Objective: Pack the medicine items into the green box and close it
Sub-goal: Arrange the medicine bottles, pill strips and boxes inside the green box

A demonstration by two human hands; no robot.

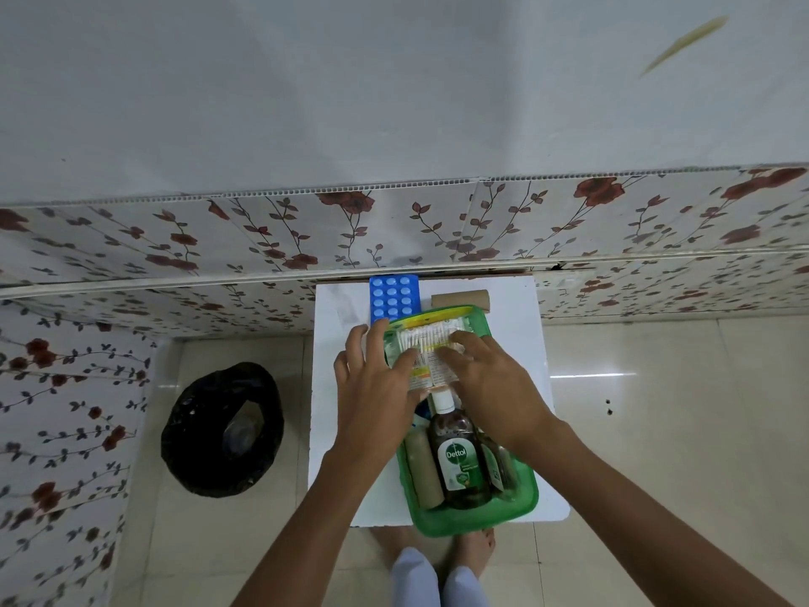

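The open green box [477,521] lies on a small white table [350,475]. Inside it a Dettol bottle [457,453] lies flat with a beige bandage roll [422,470] on its left and a dark packet [499,464] on its right. A clear packet of cotton buds [427,343] rests across the box's far half. My left hand [372,387] and my right hand [490,378] both press on that packet with spread fingers. A blue blister strip of white tablets [393,297] and another beige roll [459,298] lie on the table beyond the box.
A black-lined waste bin [223,431] stands on the tiled floor left of the table. A floral-patterned wall [262,238] runs right behind the table. My feet [437,558] are under the table's near edge.
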